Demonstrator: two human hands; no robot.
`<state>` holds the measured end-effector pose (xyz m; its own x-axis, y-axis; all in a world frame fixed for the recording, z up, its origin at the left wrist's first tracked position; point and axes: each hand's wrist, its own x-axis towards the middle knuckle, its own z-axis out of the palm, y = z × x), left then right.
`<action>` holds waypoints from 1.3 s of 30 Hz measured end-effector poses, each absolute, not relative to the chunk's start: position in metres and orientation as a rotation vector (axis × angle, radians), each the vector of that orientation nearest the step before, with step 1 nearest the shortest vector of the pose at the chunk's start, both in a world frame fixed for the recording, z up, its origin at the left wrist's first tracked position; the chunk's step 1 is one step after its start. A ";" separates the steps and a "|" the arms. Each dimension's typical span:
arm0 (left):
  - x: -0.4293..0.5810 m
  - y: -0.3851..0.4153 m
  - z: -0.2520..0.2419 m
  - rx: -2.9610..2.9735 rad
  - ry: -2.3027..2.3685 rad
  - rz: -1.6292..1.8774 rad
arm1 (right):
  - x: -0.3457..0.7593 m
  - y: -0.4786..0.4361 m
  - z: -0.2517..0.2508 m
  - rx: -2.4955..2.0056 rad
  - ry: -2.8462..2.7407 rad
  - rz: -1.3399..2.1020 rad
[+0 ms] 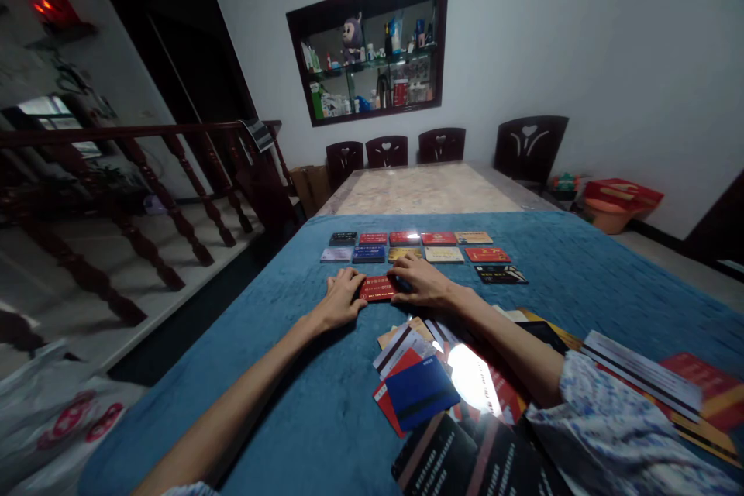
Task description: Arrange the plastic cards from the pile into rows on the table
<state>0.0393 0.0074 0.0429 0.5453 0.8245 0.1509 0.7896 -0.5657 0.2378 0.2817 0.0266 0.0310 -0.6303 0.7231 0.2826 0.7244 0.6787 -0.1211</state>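
Right now, I have both hands palm-down on the blue cloth [279, 372], apart, with a red card [377, 288] lying flat between them. My left hand [342, 298] touches the card's left edge with loose fingertips and my right hand [421, 283] rests on its right edge; neither is clamped around it. The card sits just below two tidy rows of cards [405, 246], roughly level with a lone black card [501, 273] further right. I judge the step in hand to be squaring this card into a third row. The next move calls for a light, even nudge so its edges run parallel to the rows above, without dragging the cloth or disturbing the loose pile of cards [418, 380] by my right forearm.
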 end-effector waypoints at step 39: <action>0.062 0.126 0.099 2.766 1.581 0.053 | 0.266 0.121 0.104 -1.549 -2.654 -0.103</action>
<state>0.0625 0.1265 0.0994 0.5072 0.8603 0.0515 0.8618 -0.5068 -0.0227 0.2657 0.1211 0.1044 -0.4907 0.8665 0.0918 0.8710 0.4907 0.0242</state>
